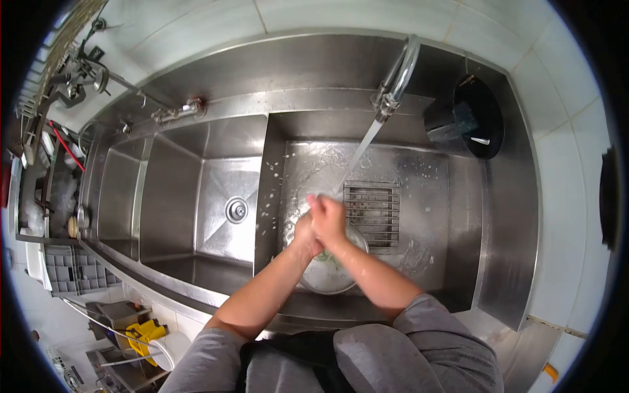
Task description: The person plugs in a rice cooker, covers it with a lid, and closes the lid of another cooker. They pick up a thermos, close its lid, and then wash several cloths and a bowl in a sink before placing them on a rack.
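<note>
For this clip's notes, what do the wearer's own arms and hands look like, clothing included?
The left hand and right hand are bare, without gloves; no watch or bracelet shows. Grey short sleeves leave the forearms uncovered. No markings are readable on the sleeves.

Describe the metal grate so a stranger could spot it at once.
Find the sink basin with the running tap. In it, just to the right of the right hand, lies the metal grate. Its squarish outline and straight parallel bars set it apart from the round bowl nearby.
</note>
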{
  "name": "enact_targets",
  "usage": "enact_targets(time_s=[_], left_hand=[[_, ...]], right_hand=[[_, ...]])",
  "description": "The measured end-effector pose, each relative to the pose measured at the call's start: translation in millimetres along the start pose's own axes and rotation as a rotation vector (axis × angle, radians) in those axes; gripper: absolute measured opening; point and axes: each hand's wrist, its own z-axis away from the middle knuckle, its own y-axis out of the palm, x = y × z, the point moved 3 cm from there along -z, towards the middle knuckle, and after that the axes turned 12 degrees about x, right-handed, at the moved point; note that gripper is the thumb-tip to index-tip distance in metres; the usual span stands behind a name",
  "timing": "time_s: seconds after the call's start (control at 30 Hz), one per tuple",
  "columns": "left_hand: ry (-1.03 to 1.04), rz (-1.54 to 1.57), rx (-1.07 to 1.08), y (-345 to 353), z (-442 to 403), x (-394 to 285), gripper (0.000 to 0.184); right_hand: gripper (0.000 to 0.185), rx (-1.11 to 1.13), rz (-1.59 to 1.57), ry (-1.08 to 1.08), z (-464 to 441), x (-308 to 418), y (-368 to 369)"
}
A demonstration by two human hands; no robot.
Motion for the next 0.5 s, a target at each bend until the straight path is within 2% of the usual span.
enact_targets(time_s=[0.03,0.07,0.13,0.17,0.23,0.27,0.33,0.37,0.4,0.47,0.5], left_hand=[[-0.049,0.044,-0.010,37.3,9.9,-18.4,0.057],[-0.046,0.032,0.002,54.9,16.8,-36.0,0.057],[-0.174,0.103,0.301,77.2,24.7,-65.4,0.055],[-0.105,0.092,0.305,76.3,21.8,-78.7,0.047],[0.048,-0.054,0.278,58.3,21.0,-103.9,0.032],[0.096,-0.087,0.273,56.3,24.0,-115.5,0.027],[0.171,0.047,0.272,44.3,20.8,-124.4,0.024],[0.199,0.084,0.223,39.9,14.6,-119.6,0.025],[0.229,0.122,0.176,32.5,4.1,-110.3,0.026],[0.166,0.075,0.367,19.4,-23.5,-81.5,0.024],[0.046,0.084,0.087,32.5,-25.1,-71.0,0.021]], right_hand=[[0.040,0.002,-0.094,0.036,-18.2,8.0,-18.7],[0.037,0.073,-0.059,0.019,-36.2,-21.9,-27.2],[0.036,0.330,-0.137,-0.044,-52.0,-29.3,-48.0],[0.036,0.324,-0.136,-0.057,-52.2,-31.6,-60.3],[0.034,0.790,0.032,0.004,-43.4,-39.3,-69.8],[0.034,0.786,0.034,-0.005,-47.3,-50.9,-82.7],[0.035,0.721,-0.254,0.198,-51.3,-80.5,-100.4],[0.030,0.458,-0.853,0.322,-46.4,-61.1,-101.1],[0.030,0.455,-0.848,0.317,-44.5,-47.6,-85.6],[0.029,0.051,-0.871,0.076,-43.3,-21.3,-52.9],[0.026,0.027,-0.422,-0.217,-34.4,-0.8,-28.1]])
